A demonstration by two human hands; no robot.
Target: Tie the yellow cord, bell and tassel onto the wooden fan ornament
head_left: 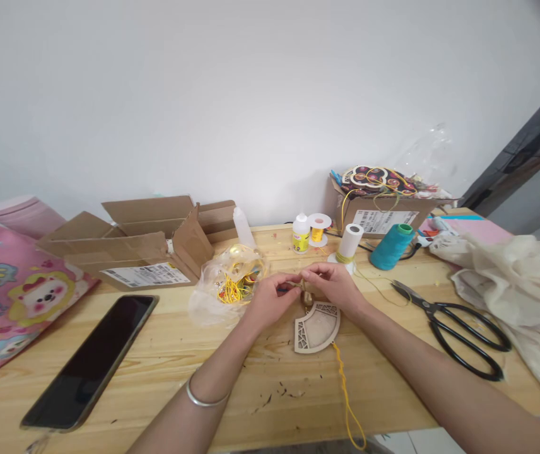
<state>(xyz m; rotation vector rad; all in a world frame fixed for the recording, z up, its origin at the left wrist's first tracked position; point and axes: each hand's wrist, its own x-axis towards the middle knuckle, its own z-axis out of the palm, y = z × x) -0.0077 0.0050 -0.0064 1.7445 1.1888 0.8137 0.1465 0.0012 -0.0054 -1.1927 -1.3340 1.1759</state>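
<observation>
My left hand point(277, 295) and my right hand point(329, 284) meet over the table, fingertips pinched close together. Between them is a thin cord, only partly visible, at the top of a small brown-gold bead point(306, 299). Just below the bead lies a fan-shaped wooden pendant point(318, 329) with cut-out lattice ends. From its lower corner a twisted yellow cord point(343, 384) trails down to the table's front edge in a loop. Which fingers grip the cord exactly is too small to tell.
Left of my hands are a plastic bag of yellow cords point(232, 290), an open cardboard box point(132, 252) and a phone point(90, 359). Rightward lie black scissors point(459, 328), a teal thread cone point(392, 246), a white spool point(350, 243) and cloth point(516, 296). A glue bottle point(301, 234) stands behind.
</observation>
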